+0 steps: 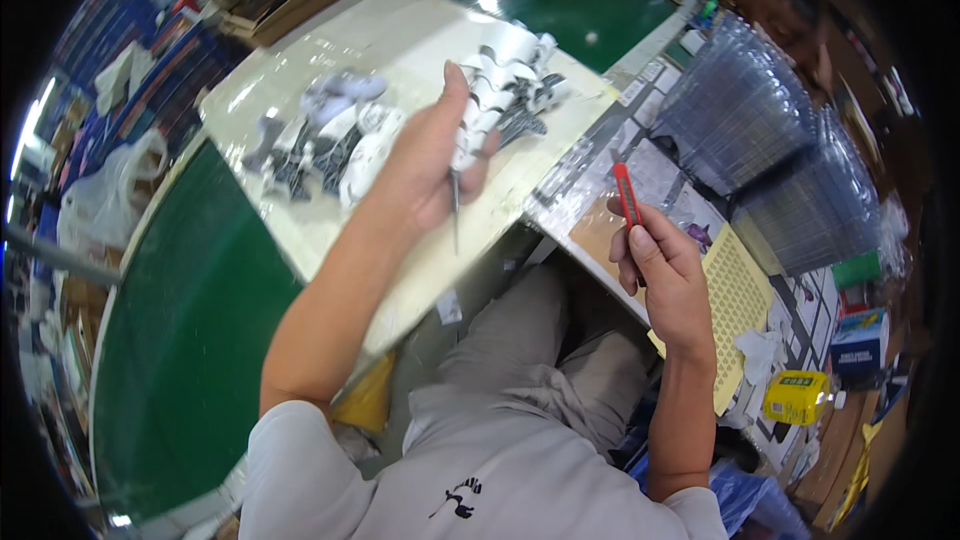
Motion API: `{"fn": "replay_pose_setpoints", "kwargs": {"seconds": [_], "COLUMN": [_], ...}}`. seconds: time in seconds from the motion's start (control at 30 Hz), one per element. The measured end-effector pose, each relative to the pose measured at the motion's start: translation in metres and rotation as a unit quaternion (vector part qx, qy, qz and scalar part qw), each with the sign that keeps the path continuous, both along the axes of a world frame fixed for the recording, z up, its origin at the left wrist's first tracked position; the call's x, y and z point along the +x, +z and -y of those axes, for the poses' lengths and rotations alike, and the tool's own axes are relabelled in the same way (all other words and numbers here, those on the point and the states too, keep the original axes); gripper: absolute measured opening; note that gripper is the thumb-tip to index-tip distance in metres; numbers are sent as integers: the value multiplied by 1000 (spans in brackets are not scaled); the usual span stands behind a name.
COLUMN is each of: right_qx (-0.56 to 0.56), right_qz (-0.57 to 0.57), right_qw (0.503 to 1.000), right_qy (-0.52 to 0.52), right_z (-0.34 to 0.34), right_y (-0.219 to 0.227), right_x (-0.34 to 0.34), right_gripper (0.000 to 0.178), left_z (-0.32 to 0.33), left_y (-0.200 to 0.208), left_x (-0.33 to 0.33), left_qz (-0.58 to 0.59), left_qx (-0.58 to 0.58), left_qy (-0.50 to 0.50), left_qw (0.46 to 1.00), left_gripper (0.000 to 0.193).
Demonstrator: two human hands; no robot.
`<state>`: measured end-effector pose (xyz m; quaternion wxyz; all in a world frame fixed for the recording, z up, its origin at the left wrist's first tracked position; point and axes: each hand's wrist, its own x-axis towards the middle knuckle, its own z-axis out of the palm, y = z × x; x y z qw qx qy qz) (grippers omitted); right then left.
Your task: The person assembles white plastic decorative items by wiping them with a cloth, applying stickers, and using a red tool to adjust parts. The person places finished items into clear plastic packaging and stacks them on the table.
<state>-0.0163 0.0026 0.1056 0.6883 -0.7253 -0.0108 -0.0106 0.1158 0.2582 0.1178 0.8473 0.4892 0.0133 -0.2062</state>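
Note:
My left hand [432,162] is closed around a long white piece [488,90] made of overlapping segments with dark edges; its exact kind is unclear. A thin dark rod [456,215] points out below that hand. Raised over the corner of the worktable, my right hand [668,275] grips a red utility knife [627,196], its tip pointing up and away from me. On the cream board [400,30] past my left hand lie several white, grey and black patterned pieces [335,145], partly blurred.
Clear plastic trays [735,105] stand stacked at the right. Nearer me are a yellow sheet of small stickers [735,310], crumpled white paper [760,352], a yellow bottle [797,398] and a blue box [860,343]. Green surfaces [190,340] flank the board. Another person's arm [822,70] shows at far right.

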Motion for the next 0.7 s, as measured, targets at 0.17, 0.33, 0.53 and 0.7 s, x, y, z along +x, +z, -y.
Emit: {"fn": "replay_pose_setpoints", "kwargs": {"seconds": [0.17, 0.33, 0.53, 0.7], "right_qx": [10, -14, -40, 120], "right_qz": [2, 28, 68, 41], "right_qw": [1000, 999, 996, 987], "right_qy": [23, -7, -31, -96], "right_z": [-12, -22, -37, -66], "right_y": [-15, -33, -40, -55], "right_x": [-34, -63, -59, -33], "right_gripper": [28, 22, 17, 48], "left_z": [6, 32, 47, 58], "left_y": [-44, -66, -64, -72], "left_x": [-65, -103, -116, -123], "left_qz": [-47, -33, -39, -1], "left_qx": [-124, -85, -8, 6], "left_qy": [-10, 30, -17, 4], "left_qw": [991, 995, 999, 1000], "left_gripper": [39, 42, 56, 51]}}
